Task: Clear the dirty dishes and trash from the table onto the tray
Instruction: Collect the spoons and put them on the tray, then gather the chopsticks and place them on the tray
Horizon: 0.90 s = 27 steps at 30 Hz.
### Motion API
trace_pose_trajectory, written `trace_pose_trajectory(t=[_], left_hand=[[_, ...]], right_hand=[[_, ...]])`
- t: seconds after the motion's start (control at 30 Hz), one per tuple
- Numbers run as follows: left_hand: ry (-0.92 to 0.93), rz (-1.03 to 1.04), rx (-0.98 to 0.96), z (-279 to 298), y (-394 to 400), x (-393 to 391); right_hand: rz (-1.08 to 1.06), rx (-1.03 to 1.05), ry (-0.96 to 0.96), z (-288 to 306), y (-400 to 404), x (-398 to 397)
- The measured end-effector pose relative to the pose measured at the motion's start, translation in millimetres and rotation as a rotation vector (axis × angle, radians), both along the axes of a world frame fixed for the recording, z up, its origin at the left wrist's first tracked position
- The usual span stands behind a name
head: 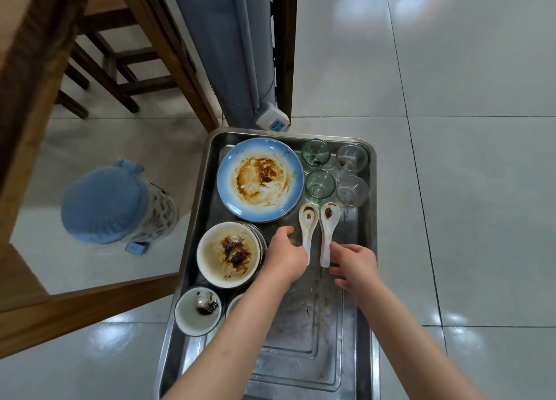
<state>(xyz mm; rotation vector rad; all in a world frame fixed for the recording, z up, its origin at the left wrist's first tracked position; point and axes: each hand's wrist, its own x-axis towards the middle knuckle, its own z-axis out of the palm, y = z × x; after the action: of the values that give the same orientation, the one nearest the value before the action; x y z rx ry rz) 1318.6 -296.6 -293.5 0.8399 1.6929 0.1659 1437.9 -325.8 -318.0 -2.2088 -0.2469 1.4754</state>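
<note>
Head view: left hand (285, 256) and right hand (353, 264) each pinch a spoon handle, aligning both spoons parallel at tray (365, 249) three o'clock.

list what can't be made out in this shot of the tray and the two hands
Head view only:
- Second small bowl: mostly hidden under the left forearm.
- Dishes stacked under the big bowl and the blue plate: only rims show, count unclear.
- Left hand on the left spoon: fingers are underneath, so the grip is hidden.
- Tray: near end cut off by the frame edge.
- Wooden table: top out of frame.
</note>
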Motion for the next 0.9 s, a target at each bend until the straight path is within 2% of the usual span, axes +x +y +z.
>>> trace_pose_trajectory(t=[0.17, 0.33, 0.5, 0.9], left_hand=[[0.018, -0.034, -0.001, 24.4, -3.1, -2.6], [-0.042, -0.011, 0.016, 69.3, -21.7, -11.5], [-0.114, 0.062, 0.062, 130.7, -45.4, -28.1], [-0.042, 0.182, 0.388, 289.9, -115.8, -108.1]], right_hand=[[0.031, 0.012, -0.034, 12.0, -6.1, 3.8], [0.116, 0.034, -0.122, 48.7, -22.5, 3.8], [0.233, 0.127, -0.117, 113.3, -37.9, -4.1], [0.631, 0.358, -0.086, 283.8, -68.4, -46.0]])
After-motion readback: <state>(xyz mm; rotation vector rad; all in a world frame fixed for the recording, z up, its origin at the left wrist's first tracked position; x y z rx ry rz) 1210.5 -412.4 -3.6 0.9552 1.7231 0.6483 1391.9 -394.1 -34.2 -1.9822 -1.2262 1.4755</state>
